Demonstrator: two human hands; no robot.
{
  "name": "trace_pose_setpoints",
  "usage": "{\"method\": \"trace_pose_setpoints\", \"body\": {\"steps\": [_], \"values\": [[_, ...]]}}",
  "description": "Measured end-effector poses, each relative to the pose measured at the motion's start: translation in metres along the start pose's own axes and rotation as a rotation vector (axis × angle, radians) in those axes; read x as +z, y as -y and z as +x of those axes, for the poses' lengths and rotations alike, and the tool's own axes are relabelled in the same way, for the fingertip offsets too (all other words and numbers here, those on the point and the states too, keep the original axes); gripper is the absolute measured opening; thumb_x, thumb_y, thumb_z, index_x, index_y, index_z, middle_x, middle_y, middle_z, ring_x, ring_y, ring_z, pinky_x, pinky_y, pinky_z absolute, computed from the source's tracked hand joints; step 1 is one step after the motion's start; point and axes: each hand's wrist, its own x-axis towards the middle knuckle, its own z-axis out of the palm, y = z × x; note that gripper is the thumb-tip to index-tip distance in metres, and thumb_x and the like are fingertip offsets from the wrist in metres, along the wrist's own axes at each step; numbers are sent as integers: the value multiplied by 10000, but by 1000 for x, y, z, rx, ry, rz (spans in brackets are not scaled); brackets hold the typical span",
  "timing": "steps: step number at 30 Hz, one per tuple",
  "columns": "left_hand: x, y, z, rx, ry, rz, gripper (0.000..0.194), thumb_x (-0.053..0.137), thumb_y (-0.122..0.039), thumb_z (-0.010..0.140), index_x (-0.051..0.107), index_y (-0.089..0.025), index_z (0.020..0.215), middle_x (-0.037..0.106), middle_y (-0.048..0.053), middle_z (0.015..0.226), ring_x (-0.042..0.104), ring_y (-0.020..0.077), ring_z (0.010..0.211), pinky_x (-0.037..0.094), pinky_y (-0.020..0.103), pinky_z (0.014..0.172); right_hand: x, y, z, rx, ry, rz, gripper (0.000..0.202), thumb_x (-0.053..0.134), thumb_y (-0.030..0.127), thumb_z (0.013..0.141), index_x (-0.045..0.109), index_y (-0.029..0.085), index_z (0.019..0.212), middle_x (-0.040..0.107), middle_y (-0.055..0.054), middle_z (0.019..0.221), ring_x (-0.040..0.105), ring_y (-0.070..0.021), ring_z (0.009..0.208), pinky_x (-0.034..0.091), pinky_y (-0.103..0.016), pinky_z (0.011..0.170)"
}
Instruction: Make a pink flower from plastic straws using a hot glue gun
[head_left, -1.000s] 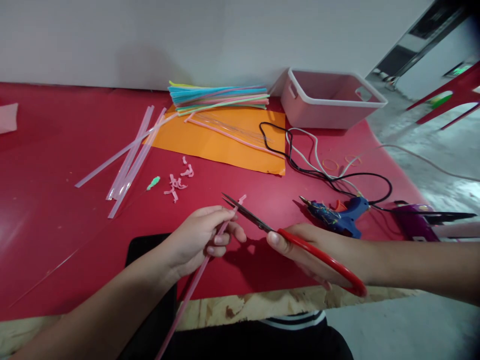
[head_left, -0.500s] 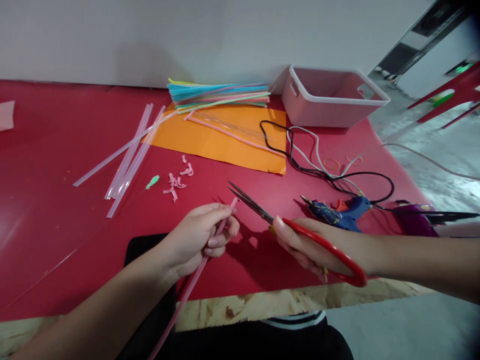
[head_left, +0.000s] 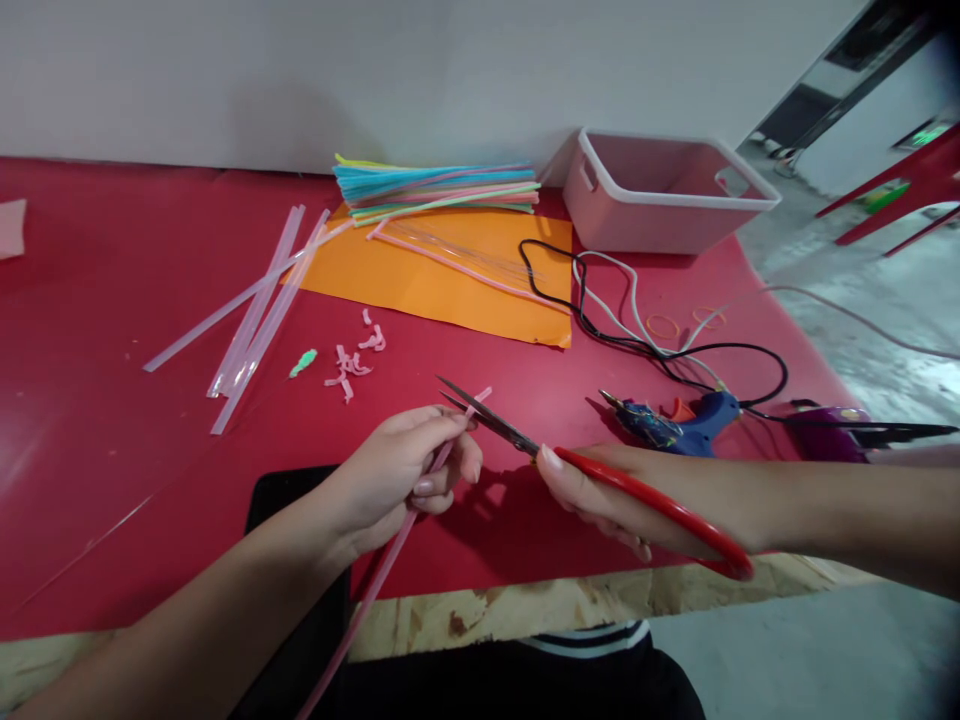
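Closed around a thin pink strip (head_left: 382, 570), my left hand (head_left: 420, 465) pinches it near its upper end, and the strip runs down past the table's front edge. My right hand (head_left: 592, 490) grips red-handled scissors (head_left: 660, 500). Their slightly parted blades cross the strip's upper end just above my left fingertips. Small pink scraps (head_left: 349, 370) and a green bit (head_left: 303, 363) lie on the red table beyond my left hand.
Translucent pink sticks (head_left: 262, 310) lie at left. Behind are an orange sheet (head_left: 442, 290), coloured pipe cleaners (head_left: 442, 188) and a pink bin (head_left: 645, 225). A blue glue gun (head_left: 697, 425) with cables rests at right. A black object (head_left: 300, 600) is under my left forearm.
The scissors have moved left and their blades now cross the strip's end. More of the strip's tip shows past my left fingers. My left hand has hardly moved.
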Motion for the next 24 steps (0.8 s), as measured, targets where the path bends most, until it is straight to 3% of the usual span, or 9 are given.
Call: {"method": "trace_pose_setpoints", "body": {"steps": [4, 9, 16, 24], "values": [[0, 0, 0, -3, 9, 12, 338, 478, -179, 951, 542, -125, 624, 606, 6, 527, 257, -1, 334, 208, 101, 336, 2, -2, 1, -25, 13, -48, 565, 319, 719, 928, 374, 213, 683, 398, 54, 575, 379, -91, 520, 347, -225, 484], [-1, 0, 0, -16, 8, 19, 398, 470, -180, 953, 557, -109, 572, 582, 7, 506, 261, -3, 334, 209, 103, 334, 5, -3, 1, 49, -13, -67, 571, 329, 731, 918, 406, 204, 714, 397, 40, 628, 389, -91, 541, 333, -236, 488], [0, 0, 1, -34, 14, 27, 419, 478, -183, 957, 569, -107, 555, 475, -32, 428, 246, 1, 332, 194, 102, 337, 9, -15, 4, 84, -56, -75, 641, 288, 802, 875, 406, 208, 667, 422, 38, 545, 396, -93, 488, 322, -234, 466], [2, 0, 0, -17, 10, 7, 330, 478, -195, 960, 533, -132, 641, 614, 7, 562, 262, -6, 307, 190, 111, 317, 8, -9, 3, 153, -48, -44, 729, 204, 852, 839, 399, 203, 570, 445, 13, 475, 404, -86, 433, 334, -229, 433]]}}
